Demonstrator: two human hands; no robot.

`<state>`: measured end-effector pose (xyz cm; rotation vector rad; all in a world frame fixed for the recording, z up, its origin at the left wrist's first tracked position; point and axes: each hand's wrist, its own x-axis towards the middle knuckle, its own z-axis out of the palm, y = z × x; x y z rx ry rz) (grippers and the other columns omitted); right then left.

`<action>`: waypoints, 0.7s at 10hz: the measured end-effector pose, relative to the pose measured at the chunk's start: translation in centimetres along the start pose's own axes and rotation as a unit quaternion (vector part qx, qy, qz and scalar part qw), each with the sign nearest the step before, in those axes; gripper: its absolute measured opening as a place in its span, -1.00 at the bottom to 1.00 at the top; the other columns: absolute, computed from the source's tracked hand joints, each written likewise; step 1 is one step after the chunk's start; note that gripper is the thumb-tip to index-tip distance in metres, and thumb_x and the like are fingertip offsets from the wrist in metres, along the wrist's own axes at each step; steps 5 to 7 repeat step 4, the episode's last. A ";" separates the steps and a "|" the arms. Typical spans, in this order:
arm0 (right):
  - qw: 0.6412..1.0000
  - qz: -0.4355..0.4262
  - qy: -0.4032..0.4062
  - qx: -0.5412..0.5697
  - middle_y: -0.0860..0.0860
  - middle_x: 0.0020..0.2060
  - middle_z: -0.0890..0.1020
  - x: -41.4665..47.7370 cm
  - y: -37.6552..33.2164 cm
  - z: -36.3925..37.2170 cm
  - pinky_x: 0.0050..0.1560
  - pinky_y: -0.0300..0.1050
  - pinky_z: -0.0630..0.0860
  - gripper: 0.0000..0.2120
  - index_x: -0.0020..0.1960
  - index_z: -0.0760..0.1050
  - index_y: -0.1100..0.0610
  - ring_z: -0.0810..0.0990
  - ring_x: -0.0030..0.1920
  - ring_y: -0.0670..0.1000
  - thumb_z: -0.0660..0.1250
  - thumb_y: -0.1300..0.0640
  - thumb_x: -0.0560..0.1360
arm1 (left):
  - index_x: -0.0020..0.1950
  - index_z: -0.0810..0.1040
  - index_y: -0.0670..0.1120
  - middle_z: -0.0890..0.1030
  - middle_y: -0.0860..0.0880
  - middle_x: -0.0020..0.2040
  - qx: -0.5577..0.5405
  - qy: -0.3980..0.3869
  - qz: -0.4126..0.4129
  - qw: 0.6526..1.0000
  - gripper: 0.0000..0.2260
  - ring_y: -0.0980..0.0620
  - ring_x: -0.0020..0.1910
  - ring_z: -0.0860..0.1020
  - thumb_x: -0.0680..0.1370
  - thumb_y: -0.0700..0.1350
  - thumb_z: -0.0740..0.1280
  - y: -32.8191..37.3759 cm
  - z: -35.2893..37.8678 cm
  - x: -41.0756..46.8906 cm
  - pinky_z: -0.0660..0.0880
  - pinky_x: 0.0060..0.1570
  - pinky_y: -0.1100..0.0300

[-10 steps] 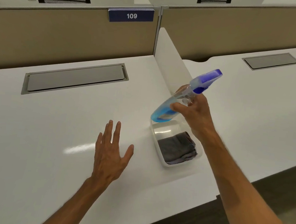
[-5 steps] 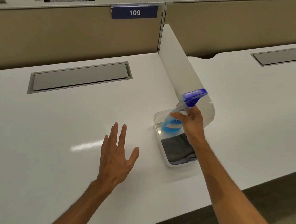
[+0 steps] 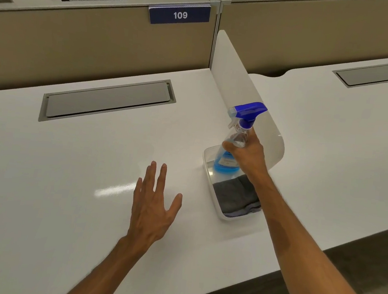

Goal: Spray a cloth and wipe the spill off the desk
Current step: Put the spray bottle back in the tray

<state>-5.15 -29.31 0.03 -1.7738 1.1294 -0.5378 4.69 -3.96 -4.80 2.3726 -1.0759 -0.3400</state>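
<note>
**Spray bottle held upright in the tray**

The right hand [image 3: 246, 155] is wrapped around the neck of the spray bottle [image 3: 234, 143], which stands upright with its blue-liquid base in the far end of the clear tray [image 3: 206, 169]. A folded grey cloth [image 3: 235, 197] lies in the tray's near end, just beside the bottle. The left hand [image 3: 153, 204] is spread wide, palm down, holding nothing, over the white bench [image 3: 67, 170]. A white divider [image 3: 232, 79] rises behind the tray.
</note>
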 end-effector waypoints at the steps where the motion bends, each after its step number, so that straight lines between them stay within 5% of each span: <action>1: 1.000 -0.010 0.004 0.003 0.01 0.25 0.57 0.2 0.3 0.0 0.23 -0.14 0.46 -0.38 0.45 0.31 0.09 0.55 0.12 -0.02 0.48 -0.02 0.49 | 0.60 -0.13 0.13 -0.11 0.03 0.66 0.004 -0.001 0.001 1.000 -0.28 -0.02 0.64 -0.03 0.54 0.30 0.10 0.0 -0.1 0.1 -0.04 0.61 -0.09; 3: 1.000 -0.024 -0.016 0.010 -0.12 0.20 0.50 0.1 0.6 -0.8 0.19 -0.13 0.48 -0.26 0.48 0.23 0.02 0.55 0.14 -0.01 0.52 -0.08 0.43 | 0.58 -0.16 0.16 -0.12 0.04 0.66 -0.004 0.002 0.005 1.000 -0.30 -0.01 0.64 -0.05 0.53 0.31 0.08 0.5 -0.9 0.2 -0.04 0.61 -0.10; 4: 0.999 -0.041 0.007 0.001 -0.05 0.35 0.51 -0.9 0.5 -1.5 0.22 -0.12 0.45 -0.22 0.49 0.21 -0.01 0.50 0.20 -0.05 0.53 -0.10 0.41 | 0.58 -0.16 0.15 -0.12 0.02 0.66 0.004 0.012 0.014 1.000 -0.30 -0.01 0.64 -0.07 0.54 0.30 0.07 0.9 -1.5 0.4 -0.06 0.61 -0.09; 7: 0.999 -0.041 0.007 0.001 -0.05 0.35 0.51 -0.9 0.5 -1.5 0.22 -0.12 0.45 -0.22 0.49 0.21 -0.01 0.50 0.20 -0.05 0.53 -0.10 0.41 | 0.58 -0.16 0.15 -0.12 0.02 0.66 0.004 0.012 0.014 1.000 -0.30 -0.01 0.64 -0.07 0.54 0.30 0.07 0.9 -1.5 0.4 -0.06 0.61 -0.09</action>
